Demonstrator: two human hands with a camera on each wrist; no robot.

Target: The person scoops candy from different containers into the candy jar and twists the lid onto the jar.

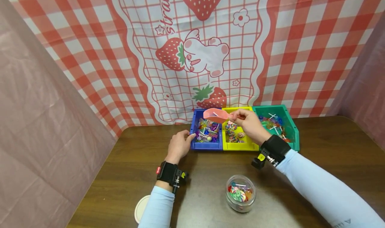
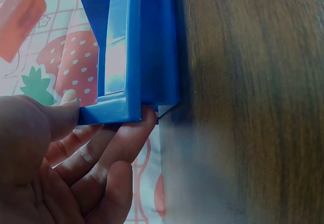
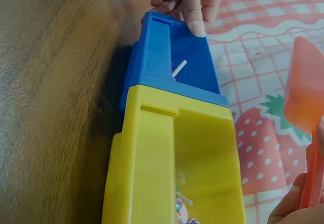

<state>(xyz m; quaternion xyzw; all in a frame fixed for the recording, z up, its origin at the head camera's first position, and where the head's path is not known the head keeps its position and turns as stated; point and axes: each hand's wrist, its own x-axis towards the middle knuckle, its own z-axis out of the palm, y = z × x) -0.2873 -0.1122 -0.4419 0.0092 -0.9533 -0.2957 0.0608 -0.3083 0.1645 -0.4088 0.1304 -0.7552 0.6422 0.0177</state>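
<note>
My right hand [image 1: 249,125] pinches the handle of a translucent pink scoop [image 1: 221,116], raised above the blue and yellow bins. A white stick shows in the scoop's bowl; whether more lies in it I cannot tell. My left hand [image 1: 178,146] grips the left side of the blue bin [image 1: 207,146], thumb over the rim and fingers outside, as the left wrist view [image 2: 109,148] shows. Small colourful lollipops [image 1: 207,129] fill the blue bin. Swirled lollipops [image 1: 231,133] lie in the yellow bin [image 1: 240,147] beside it.
A green bin [image 1: 294,134] with more lollipops adjoins the yellow one on the right. Nearer me stands an uncapped clear jar [image 1: 240,206] holding candies. A pale round lid [image 1: 140,208] lies partly under my left forearm. Behind the bins hangs a strawberry-patterned cloth [image 1: 204,54].
</note>
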